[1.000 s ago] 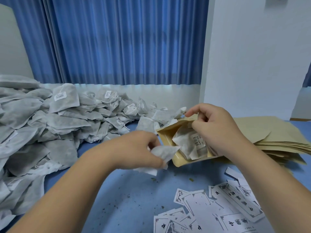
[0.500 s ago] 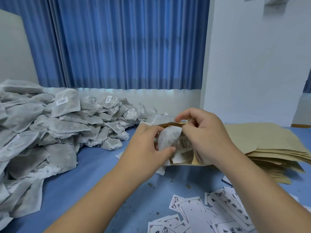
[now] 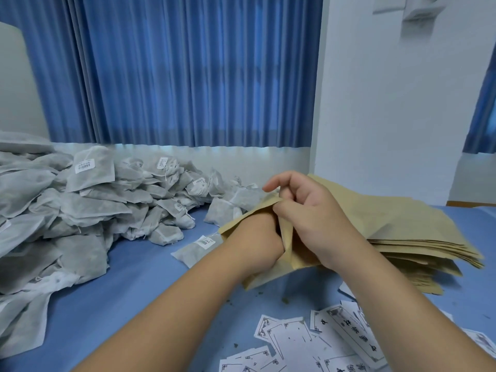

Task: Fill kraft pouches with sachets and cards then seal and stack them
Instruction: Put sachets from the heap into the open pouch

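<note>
In the middle of the blue table (image 3: 120, 304) a brown kraft pouch (image 3: 259, 280) is held with its mouth wide. My left hand (image 3: 255, 237) is pushed into the pouch up to the knuckles, so its fingers and whatever they hold are hidden. My right hand (image 3: 308, 218) pinches the upper edge of the pouch mouth and keeps it spread. A big heap of grey-white sachets (image 3: 94, 205) fills the left side. White printed cards (image 3: 322, 345) lie scattered at the front right.
A flat stack of empty kraft pouches (image 3: 402, 232) lies behind and right of my right hand. One loose sachet (image 3: 193, 251) rests on the table just left of my left wrist. Blue curtains and a white wall close the back.
My left hand carried a white sachet to the pouch mouth and has gone inside with it; the sachet is out of sight. The right hand kept its hold on the pouch edge.
</note>
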Available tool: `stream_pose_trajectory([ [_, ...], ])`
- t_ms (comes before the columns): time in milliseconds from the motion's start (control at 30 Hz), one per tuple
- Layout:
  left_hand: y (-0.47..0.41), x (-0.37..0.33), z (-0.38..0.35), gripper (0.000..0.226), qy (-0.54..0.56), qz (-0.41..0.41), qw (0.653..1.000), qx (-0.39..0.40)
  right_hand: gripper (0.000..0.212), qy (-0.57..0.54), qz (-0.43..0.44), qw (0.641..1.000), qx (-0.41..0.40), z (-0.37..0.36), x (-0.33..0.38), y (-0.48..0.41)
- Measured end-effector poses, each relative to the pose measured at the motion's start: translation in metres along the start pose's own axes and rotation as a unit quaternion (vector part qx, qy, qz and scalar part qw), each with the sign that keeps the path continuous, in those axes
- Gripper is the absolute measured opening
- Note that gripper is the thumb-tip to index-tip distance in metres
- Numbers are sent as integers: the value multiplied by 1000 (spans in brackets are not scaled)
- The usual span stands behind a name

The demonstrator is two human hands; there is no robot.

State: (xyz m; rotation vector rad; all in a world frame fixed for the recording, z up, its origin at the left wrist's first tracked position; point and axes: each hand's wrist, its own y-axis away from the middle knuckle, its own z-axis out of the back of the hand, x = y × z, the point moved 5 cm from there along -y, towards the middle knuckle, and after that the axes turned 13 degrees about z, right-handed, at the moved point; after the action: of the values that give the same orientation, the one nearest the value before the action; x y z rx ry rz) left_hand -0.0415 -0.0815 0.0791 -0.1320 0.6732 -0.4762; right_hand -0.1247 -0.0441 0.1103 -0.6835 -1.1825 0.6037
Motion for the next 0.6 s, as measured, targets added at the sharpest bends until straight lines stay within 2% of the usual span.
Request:
stream_pose_trajectory([
  [133, -4, -7, -7, 28, 40, -17, 996, 77, 36, -82, -37, 996, 13, 1, -5, 1],
  [200, 2, -6, -10, 24, 43, 7, 993, 110, 31, -107, -52, 992, 29, 0, -4, 2],
  [267, 12, -2, -16, 32, 67, 25, 988, 140, 32, -93, -47, 994, 37, 1, 1, 0],
  [333, 26, 4, -15, 22, 90, 27, 988, 121, 34, -1, -13, 999, 52, 5, 10, -2],
  [433, 54, 6, 16, 36, 107, -66, 991, -35, 31, 153, 58, 982, 96, 1, 25, -4],
  [500, 76, 10, 44, 27, 85, -121, 970, -191, 24, 211, 97, 965, 121, -5, 33, -3],
  [567, 86, 27, 64, 37, 55, -94, 941, -321, 20, 274, 136, 940, 151, -14, 41, -1],
  [600, 86, 36, 71, 45, 51, -56, 936, -345, 21, 301, 151, 926, 170, -20, 44, 0],
])
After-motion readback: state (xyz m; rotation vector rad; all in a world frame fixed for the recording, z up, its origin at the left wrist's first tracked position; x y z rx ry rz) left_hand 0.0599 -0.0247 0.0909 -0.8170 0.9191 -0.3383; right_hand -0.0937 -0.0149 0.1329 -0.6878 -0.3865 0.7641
